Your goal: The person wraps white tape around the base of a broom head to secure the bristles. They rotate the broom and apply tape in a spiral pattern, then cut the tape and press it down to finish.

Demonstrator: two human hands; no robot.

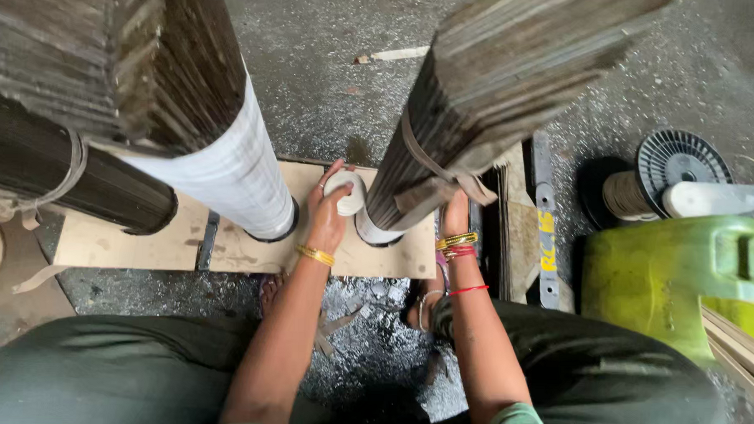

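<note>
- Gripping a white tape roll (345,192), the left hand (327,214) has its fingers curled around the roll, held against the foot of the tall bundle of thin dark strips (481,99).
- Steadying that bundle, the right hand (454,216) lies against its lower side; its fingers are hidden, so their closure cannot be told.
- Risk, as a judgement: the bundle stands tilted on the flat board (392,254); a slipping hand could let it topple or splay.
- Containers: the green jerrycan (676,273) is closed, contents unseen.
</note>
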